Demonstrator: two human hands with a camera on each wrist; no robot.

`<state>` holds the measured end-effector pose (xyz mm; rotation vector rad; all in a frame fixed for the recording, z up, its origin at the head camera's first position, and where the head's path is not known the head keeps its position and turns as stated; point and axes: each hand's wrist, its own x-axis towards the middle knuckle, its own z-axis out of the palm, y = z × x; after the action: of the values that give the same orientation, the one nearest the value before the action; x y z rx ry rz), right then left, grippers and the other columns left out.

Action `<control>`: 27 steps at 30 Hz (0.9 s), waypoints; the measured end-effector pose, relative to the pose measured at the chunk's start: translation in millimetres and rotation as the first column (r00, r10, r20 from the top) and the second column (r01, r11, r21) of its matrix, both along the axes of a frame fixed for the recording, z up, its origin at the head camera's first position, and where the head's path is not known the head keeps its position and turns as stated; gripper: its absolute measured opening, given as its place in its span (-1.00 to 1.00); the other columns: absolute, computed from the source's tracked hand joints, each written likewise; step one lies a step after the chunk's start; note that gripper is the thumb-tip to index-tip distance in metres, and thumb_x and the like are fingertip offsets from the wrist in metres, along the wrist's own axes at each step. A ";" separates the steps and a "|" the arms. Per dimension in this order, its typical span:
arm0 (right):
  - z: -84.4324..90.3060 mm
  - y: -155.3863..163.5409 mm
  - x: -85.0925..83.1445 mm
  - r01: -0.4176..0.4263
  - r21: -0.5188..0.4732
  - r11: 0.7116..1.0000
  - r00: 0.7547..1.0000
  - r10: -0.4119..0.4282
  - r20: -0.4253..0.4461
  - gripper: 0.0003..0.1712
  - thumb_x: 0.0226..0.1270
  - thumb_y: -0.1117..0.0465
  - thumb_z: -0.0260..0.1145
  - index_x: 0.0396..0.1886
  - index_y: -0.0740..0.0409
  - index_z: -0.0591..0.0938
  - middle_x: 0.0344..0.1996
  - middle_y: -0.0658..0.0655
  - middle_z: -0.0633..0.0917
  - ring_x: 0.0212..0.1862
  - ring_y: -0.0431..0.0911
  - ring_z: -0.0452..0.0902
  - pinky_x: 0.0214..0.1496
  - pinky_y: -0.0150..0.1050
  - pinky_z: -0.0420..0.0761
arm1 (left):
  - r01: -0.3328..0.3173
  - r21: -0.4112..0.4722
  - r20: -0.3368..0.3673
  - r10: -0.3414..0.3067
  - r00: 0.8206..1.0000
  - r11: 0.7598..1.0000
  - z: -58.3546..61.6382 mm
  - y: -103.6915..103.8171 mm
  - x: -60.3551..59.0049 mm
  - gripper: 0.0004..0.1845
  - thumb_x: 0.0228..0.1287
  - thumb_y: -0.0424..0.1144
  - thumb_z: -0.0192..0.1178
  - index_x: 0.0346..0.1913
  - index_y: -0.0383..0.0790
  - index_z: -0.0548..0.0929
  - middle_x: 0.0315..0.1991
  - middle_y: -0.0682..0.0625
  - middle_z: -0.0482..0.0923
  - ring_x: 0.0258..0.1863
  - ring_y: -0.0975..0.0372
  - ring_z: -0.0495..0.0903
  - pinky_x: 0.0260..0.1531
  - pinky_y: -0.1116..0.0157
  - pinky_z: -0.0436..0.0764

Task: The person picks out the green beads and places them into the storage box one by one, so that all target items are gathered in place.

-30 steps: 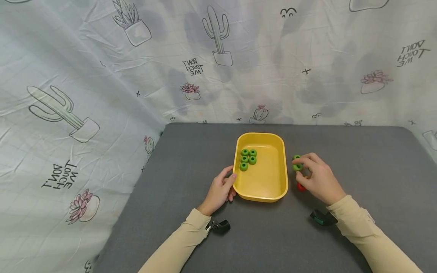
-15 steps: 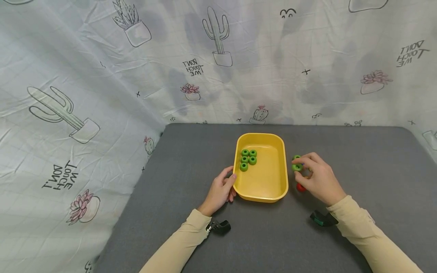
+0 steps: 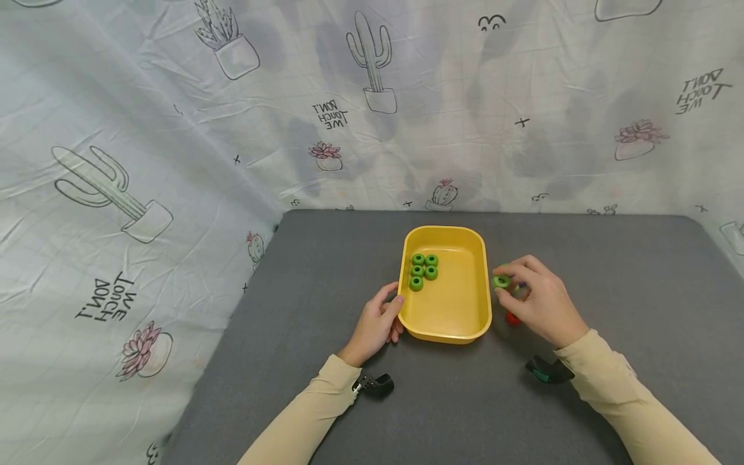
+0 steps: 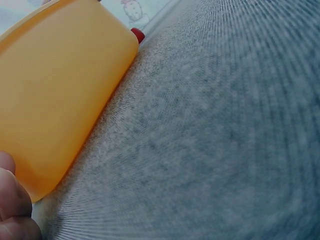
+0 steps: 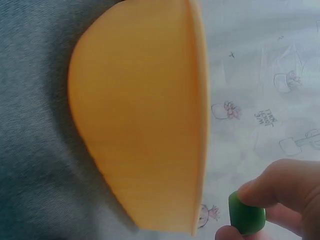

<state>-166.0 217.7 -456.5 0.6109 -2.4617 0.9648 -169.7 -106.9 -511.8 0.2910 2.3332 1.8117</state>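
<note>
Five green rings (image 3: 423,270) already lie together in the far left part of the yellow tray (image 3: 459,323), packed in a small cluster that touches or nearly touches. The right hand (image 3: 537,303) holds a sixth green ring (image 3: 502,281) pinched between thumb and fingertips, lifted just beside the tray's right rim and not yet over it; in the right wrist view the same green ring (image 5: 246,214) sits in that narrow grip with the tray wall close by. The left hand (image 3: 376,324) rests against the tray's near left corner, its fingers curled on the rim as if to steady it. On the grey tabletop (image 3: 610,271) a red piece (image 3: 512,318) lies just under the right hand, close to the tray; whether more pieces hide behind the hand cannot be told. By this count the sorting seems well under way, with the held ring and perhaps a little more left outside.
</note>
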 end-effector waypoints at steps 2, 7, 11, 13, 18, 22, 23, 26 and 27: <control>2.2 -2.4 -1.2 0.000 0.005 1.000 1.000 0.000 0.011 -0.65 0.13 0.44 0.55 -0.07 0.15 0.76 -0.21 0.00 0.61 -0.35 -0.11 0.55 -0.38 -0.51 0.50 | 0.001 -0.002 -0.002 -0.001 1.000 1.000 -0.5 -0.3 -0.4 -0.49 0.67 -0.02 0.04 0.52 -0.09 0.39 -0.54 -0.16 0.57 -0.71 0.21 0.50 -0.68 0.35 0.48; 8.2 -10.8 -4.7 -0.016 0.013 1.000 0.999 0.016 0.043 -0.66 0.17 0.42 0.53 -0.05 0.12 0.76 -0.20 -0.01 0.61 -0.34 -0.11 0.55 -0.39 -0.40 0.53 | 0.001 -0.006 -0.002 -0.001 1.000 1.000 -1.0 -0.7 -0.4 -0.49 0.66 -0.02 0.05 0.52 -0.11 0.39 -0.54 -0.18 0.57 -0.71 0.21 0.50 -0.68 0.35 0.48; 13.6 -17.7 -8.9 -0.032 0.020 0.999 0.998 0.031 0.059 -0.68 0.19 0.43 0.51 -0.06 0.14 0.76 -0.19 0.02 0.61 -0.34 -0.14 0.53 -0.40 -0.38 0.53 | 0.003 -0.004 -0.002 -0.003 1.000 1.000 -1.0 -0.6 -0.3 -0.49 0.67 -0.02 0.04 0.52 -0.11 0.38 -0.51 -0.27 0.59 -0.71 0.21 0.50 -0.68 0.36 0.49; 16.5 -21.4 -11.3 -0.047 0.015 0.999 0.996 0.045 0.078 -0.68 0.20 0.44 0.50 -0.05 0.14 0.76 -0.19 0.03 0.61 -0.32 -0.12 0.54 -0.40 -0.37 0.53 | 0.003 -0.006 0.001 -0.003 1.000 1.000 -0.6 -0.2 -0.1 -0.48 0.67 -0.03 0.03 0.53 -0.12 0.37 -0.49 -0.31 0.59 -0.71 0.22 0.50 -0.68 0.36 0.48; 22.4 -31.2 -18.0 -0.086 0.009 0.996 0.985 0.084 0.153 -0.67 0.22 0.45 0.49 -0.03 0.12 0.74 -0.18 0.06 0.61 -0.28 -0.05 0.60 -0.38 -0.35 0.57 | -0.002 -0.017 0.020 0.002 1.000 1.000 0.7 0.7 -0.6 -0.48 0.69 -0.08 0.00 0.55 -0.17 0.34 -0.48 -0.36 0.59 -0.72 0.24 0.48 -0.68 0.39 0.46; 27.1 -40.4 -25.7 -0.113 0.028 0.993 0.973 0.105 0.207 -0.68 0.23 0.44 0.47 -0.03 0.13 0.73 -0.20 0.07 0.59 -0.25 -0.01 0.62 -0.37 -0.32 0.55 | 0.008 -0.015 0.039 -0.008 0.999 1.000 0.5 0.3 -2.8 -0.49 0.70 -0.16 -0.02 0.55 -0.28 0.32 -0.47 -0.42 0.57 -0.71 0.20 0.49 -0.67 0.39 0.47; 28.3 -42.9 -27.8 -0.122 0.032 0.992 0.970 0.112 0.217 -0.68 0.23 0.44 0.46 -0.03 0.13 0.73 -0.20 0.08 0.59 -0.24 0.01 0.64 -0.37 -0.32 0.55 | 0.011 -0.013 0.041 -0.010 0.999 1.000 0.5 0.2 -3.0 -0.49 0.70 -0.17 -0.02 0.55 -0.30 0.32 -0.47 -0.44 0.57 -0.71 0.20 0.49 -0.67 0.39 0.47; 31.9 -49.8 -33.4 -0.151 0.050 0.987 0.960 0.134 0.248 -0.69 0.25 0.42 0.43 -0.02 0.15 0.74 -0.17 0.10 0.61 -0.21 0.03 0.65 -0.35 -0.30 0.56 | 0.009 -0.010 0.039 -0.008 0.999 1.000 0.6 0.3 -2.8 -0.48 0.70 -0.15 -0.02 0.55 -0.28 0.32 -0.47 -0.42 0.57 -0.71 0.20 0.48 -0.68 0.40 0.46; 33.1 -52.1 -35.0 -0.161 0.053 0.985 0.956 0.143 0.258 -0.70 0.26 0.41 0.43 -0.01 0.16 0.74 -0.16 0.11 0.62 -0.20 0.03 0.66 -0.35 -0.29 0.57 | 0.005 -0.011 0.035 -0.005 0.999 1.000 0.7 0.5 -2.4 -0.48 0.70 -0.14 -0.02 0.56 -0.25 0.32 -0.47 -0.40 0.58 -0.71 0.21 0.48 -0.68 0.40 0.46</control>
<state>-201.0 165.6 -423.4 0.7531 -2.7182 1.0731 -172.0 -106.5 -511.1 0.2614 2.3161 1.7866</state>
